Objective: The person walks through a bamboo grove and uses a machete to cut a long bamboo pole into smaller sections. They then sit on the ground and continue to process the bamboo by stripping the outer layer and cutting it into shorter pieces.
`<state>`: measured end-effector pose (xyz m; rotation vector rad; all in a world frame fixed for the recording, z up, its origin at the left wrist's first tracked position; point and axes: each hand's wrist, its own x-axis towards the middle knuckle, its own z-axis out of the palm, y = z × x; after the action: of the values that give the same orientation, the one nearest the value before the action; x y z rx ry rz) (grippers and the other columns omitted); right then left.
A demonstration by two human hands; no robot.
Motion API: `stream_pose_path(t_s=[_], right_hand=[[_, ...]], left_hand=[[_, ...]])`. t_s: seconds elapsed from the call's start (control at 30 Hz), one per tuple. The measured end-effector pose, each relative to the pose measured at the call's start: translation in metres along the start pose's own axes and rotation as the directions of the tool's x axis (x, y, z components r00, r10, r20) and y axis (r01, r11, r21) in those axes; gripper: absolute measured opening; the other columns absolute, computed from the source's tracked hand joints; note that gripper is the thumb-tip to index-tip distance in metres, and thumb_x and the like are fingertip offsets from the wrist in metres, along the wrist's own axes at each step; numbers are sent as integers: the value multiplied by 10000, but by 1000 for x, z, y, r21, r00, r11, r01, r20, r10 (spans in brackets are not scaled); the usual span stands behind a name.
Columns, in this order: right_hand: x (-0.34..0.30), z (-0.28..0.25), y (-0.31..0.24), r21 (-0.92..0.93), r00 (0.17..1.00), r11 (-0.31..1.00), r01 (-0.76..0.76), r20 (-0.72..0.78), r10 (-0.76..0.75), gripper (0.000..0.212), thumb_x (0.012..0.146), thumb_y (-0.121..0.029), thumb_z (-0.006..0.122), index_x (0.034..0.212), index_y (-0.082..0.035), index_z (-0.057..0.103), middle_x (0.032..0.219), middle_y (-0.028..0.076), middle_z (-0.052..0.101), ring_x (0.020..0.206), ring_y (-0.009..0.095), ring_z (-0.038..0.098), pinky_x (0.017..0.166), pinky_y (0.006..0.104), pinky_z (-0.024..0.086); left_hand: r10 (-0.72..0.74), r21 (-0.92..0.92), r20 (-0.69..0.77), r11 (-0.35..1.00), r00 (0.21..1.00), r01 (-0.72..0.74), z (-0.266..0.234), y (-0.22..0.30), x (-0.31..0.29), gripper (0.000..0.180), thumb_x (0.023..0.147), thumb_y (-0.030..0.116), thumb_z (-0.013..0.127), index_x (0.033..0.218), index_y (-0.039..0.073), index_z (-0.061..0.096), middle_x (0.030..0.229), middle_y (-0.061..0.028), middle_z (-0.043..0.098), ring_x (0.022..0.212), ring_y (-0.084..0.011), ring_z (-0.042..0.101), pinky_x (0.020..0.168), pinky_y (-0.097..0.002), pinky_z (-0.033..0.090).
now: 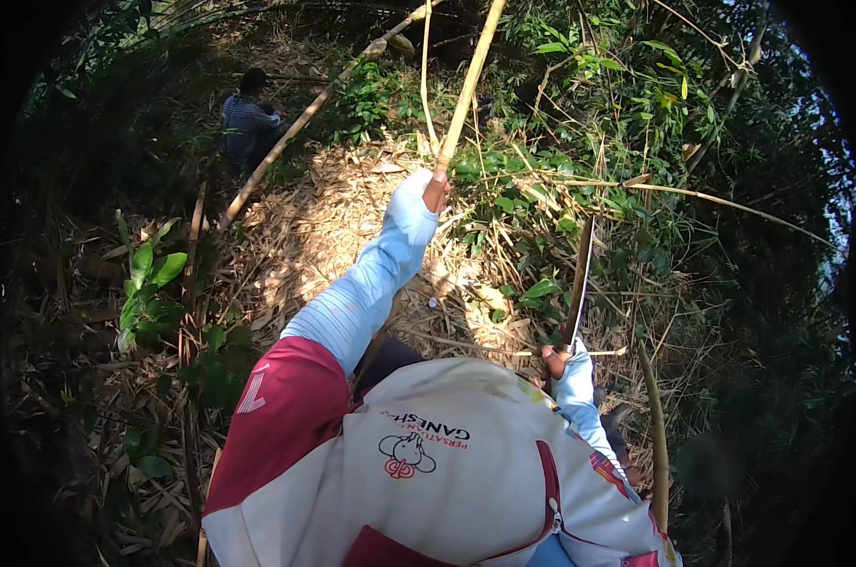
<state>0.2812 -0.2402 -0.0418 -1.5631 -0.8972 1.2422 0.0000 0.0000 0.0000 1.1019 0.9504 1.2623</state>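
Note:
My left hand (pixel 435 192), at the end of an outstretched light blue sleeve, is closed round a pale yellow bamboo pole (pixel 470 85). The pole rises from my grip and leaves the picture at the top. Low on the right, my right hand (pixel 555 362) is wrapped round the handle of a machete (pixel 580 283). Its long blade points up and away from me, apart from the pole. Most of the handle is hidden by my fingers. A thinner stalk (pixel 427 80) stands just left of the pole.
A person (pixel 249 123) in a checked shirt is at the far left. A long bamboo stem (pixel 310 111) leans across near them. Thin branches (pixel 721 198) stretch over the right side. Dry leaves (pixel 305 236) cover the ground, with green plants (pixel 145 288) at left and a curved stem (pixel 653 425) at right.

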Motion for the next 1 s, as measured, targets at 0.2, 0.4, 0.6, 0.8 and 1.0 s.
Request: stream_pose_path(t_s=[0.2,0.4,0.6,0.8,1.0], right_hand=[[-3,13,-24,43,996,999,9,-86,-5,263,762,-118,695,947,-21,535,655,15,558,487,86,505,459,247,431],[-12,2,-33,42,998,997,59,-16,-59,566,793,-86,672,1293,1,423,787,15,589,603,74,517,550,228,447],[-26,4,-56,12,980,986,167,107,-168,659,822,-55,647,1385,29,315,862,55,621,751,89,556,692,250,461],[-37,7,-59,-67,967,965,253,34,-251,587,821,-70,646,1340,19,384,848,39,627,758,85,565,722,248,465],[-48,7,-60,28,960,965,262,-109,-258,577,831,-38,607,1353,12,366,824,29,618,742,69,557,724,231,461]], left_hand=[[143,210,-76,970,987,-124,14,8,4,299,941,314,546,811,45,533,617,15,453,545,-60,402,496,-202,285],[225,76,-34,972,974,-222,28,55,22,278,958,295,531,808,62,556,601,49,440,535,-41,365,491,-202,265],[432,127,-40,897,901,-424,23,92,67,389,945,379,526,843,5,551,601,2,458,523,-69,401,481,-212,279],[514,170,1,845,858,-507,8,134,112,422,925,444,529,841,33,567,560,1,452,448,-66,362,422,-219,241],[488,171,-8,861,873,-480,15,159,139,439,894,481,557,833,46,571,549,7,445,427,-72,357,410,-219,237]])
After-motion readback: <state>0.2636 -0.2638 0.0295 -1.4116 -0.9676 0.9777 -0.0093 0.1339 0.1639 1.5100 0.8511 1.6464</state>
